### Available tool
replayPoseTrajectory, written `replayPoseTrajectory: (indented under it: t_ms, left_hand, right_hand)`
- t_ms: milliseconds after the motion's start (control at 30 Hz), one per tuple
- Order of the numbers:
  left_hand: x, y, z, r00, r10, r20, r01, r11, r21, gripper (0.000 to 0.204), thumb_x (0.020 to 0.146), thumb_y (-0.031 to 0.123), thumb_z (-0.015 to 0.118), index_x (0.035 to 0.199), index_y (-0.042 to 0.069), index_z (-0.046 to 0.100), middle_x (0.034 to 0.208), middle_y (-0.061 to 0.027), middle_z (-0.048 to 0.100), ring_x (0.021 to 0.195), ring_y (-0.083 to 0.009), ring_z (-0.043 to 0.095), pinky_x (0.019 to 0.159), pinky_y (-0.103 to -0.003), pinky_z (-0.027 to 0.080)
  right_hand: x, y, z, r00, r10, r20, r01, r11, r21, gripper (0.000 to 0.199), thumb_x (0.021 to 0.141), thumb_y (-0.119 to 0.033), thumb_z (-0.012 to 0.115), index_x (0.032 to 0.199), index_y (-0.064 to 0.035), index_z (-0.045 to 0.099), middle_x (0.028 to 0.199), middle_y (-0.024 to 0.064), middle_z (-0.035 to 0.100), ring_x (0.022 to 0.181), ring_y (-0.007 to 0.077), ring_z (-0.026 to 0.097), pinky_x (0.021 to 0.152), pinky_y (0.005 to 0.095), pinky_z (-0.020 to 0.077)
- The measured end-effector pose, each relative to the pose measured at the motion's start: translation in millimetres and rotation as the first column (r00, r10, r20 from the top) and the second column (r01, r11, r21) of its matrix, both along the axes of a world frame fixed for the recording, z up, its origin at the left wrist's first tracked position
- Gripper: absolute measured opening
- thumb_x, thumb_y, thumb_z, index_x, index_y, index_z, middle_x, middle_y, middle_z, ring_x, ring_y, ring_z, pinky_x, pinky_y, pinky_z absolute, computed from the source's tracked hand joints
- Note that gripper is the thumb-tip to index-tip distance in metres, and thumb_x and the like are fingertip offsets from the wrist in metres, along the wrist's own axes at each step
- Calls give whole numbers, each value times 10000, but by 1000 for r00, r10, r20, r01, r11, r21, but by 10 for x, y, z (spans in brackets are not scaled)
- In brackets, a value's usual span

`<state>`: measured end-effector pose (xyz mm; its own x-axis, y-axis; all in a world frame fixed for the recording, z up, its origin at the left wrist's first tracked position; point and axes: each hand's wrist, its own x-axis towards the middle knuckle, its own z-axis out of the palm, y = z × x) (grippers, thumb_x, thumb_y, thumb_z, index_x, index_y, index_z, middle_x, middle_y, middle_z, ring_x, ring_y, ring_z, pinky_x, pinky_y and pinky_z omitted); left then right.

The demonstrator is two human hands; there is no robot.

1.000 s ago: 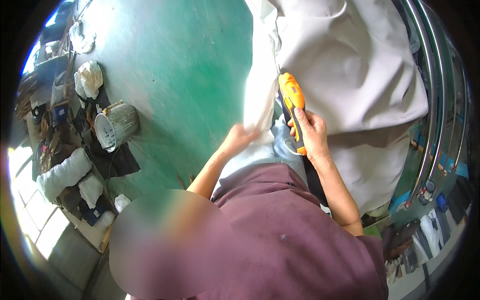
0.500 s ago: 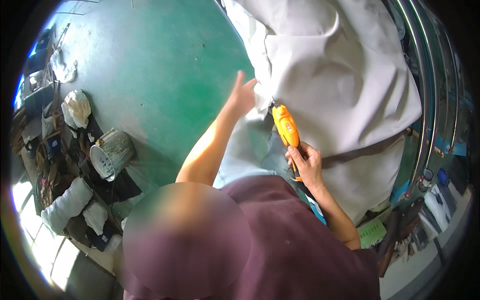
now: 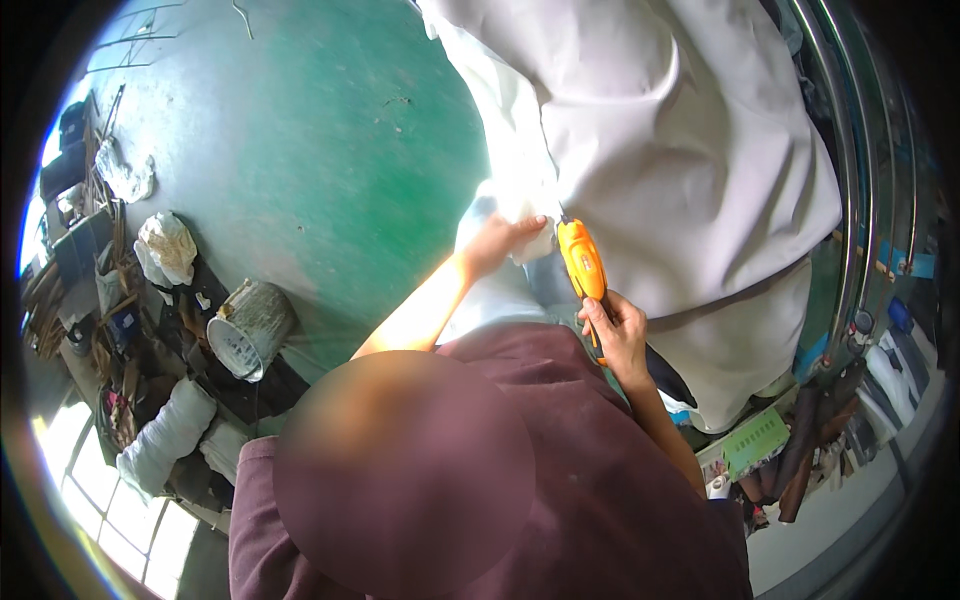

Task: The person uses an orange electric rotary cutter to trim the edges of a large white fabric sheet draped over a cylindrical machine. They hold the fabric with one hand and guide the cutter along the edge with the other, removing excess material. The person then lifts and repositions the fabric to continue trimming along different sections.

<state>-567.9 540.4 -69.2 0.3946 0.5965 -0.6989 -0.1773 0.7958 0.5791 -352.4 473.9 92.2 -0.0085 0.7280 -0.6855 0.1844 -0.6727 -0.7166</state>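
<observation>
My right hand [image 3: 624, 335] is closed around the handle of an orange electric hand cutter [image 3: 583, 265]. Its narrow dark tip meets a large pale grey sheet of material [image 3: 690, 180], at the seam beside a loose white strip [image 3: 515, 130]. Just left of the tip, my left hand [image 3: 492, 246] pinches the lower end of that strip, thumb on top. The fingers beneath are partly hidden. Folds run across the sheet, and its far end reaches beyond the top of the view.
A dirty bucket [image 3: 240, 335] lies tipped on the green floor [image 3: 330, 130] at left, near crumpled bags and a white roll [image 3: 168, 430]. Metal rails [image 3: 853, 190] stand along the right side. A green box [image 3: 755, 443] and rolled materials lie at lower right.
My left hand has come down toward me and closed on the white strip, from an open pose with fingers spread. The cutter and right hand have shifted slightly right and down.
</observation>
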Motion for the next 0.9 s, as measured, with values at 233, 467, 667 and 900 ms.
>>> replayPoseTrajectory:
  t_ms: [233, 467, 667, 900]
  left_hand:
    - [-107, -55, 114, 998, 61, -35, -59, 998, 37, 345, 917, 233, 644, 1195, 31, 620, 1047, -54, 678, 938, -159, 641, 869, -318, 498]
    - [-280, -71, 22, 991, 52, -123, -47, 998, 43, 360, 887, 218, 680, 1173, 4, 640, 1044, -80, 687, 935, -175, 644, 864, -314, 493]
    - [-282, -27, -68, 994, -42, -104, 42, 999, 4, 387, 896, 159, 670, 1245, 6, 600, 1123, -84, 667, 1005, -189, 640, 911, -330, 494]
    - [-390, 117, 267, 985, -136, -107, 135, 991, -22, 441, 877, 188, 711, 1265, 16, 592, 1142, -80, 664, 1027, -180, 622, 928, -320, 473]
  right_hand:
    - [-113, 277, -40, 982, -89, -166, 83, 996, -38, 347, 971, -332, 618, 952, 14, 652, 748, 44, 630, 599, 90, 561, 580, 251, 470]
    - [74, 403, -212, 987, 111, -120, -106, 993, 48, 352, 972, -340, 615, 960, 10, 653, 753, 36, 632, 611, 80, 567, 587, 234, 476]
    - [-127, 261, -123, 993, -35, -112, 32, 999, -30, 312, 962, -298, 638, 949, 13, 652, 741, 27, 631, 595, 80, 553, 579, 235, 463]
    - [-438, 279, -3, 982, -185, -47, 187, 980, 65, 340, 907, -319, 708, 849, 12, 657, 692, 49, 648, 544, 108, 574, 522, 261, 454]
